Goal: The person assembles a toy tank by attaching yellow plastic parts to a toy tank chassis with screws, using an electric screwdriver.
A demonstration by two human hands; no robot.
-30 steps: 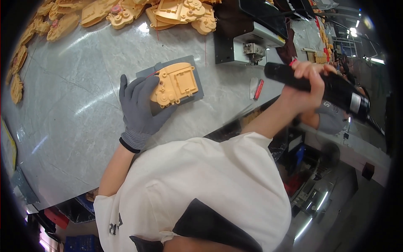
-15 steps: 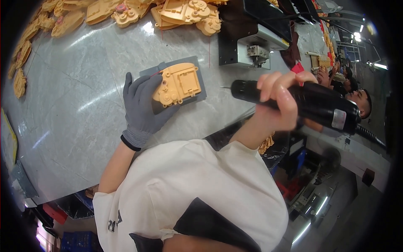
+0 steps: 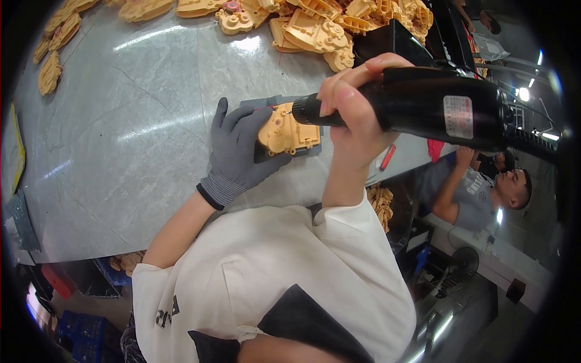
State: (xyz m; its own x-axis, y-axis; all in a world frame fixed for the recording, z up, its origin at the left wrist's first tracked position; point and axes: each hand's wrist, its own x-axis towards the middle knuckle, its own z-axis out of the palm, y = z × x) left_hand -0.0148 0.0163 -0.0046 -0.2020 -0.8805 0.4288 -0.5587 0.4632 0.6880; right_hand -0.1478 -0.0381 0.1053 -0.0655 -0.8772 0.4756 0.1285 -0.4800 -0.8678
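A tan plastic housing (image 3: 289,134) with round bosses and a boxy compartment lies on a dark grey pad (image 3: 273,99) on the table. My left hand (image 3: 237,145), in a grey knit glove, grips its left side between thumb and fingers. A bit of thin red wire shows at the gloved fingertips. My bare right hand (image 3: 357,106) is wrapped round a black electric screwdriver (image 3: 423,100), held sideways from the right. The driver's nose is over the top of the housing; whether the bit touches a screw I cannot make out.
Many similar tan housings (image 3: 315,30) are heaped along the far edge, with more at the far left (image 3: 49,72). A black box-shaped device (image 3: 393,43) stands behind the driver. A red tool (image 3: 388,157) lies near the right edge. A co-worker (image 3: 478,187) sits to the right.
My right hand has brought the electric screwdriver leftward and up to the housing. My view has shifted, so the table contents appear displaced. The left hand keeps its hold.
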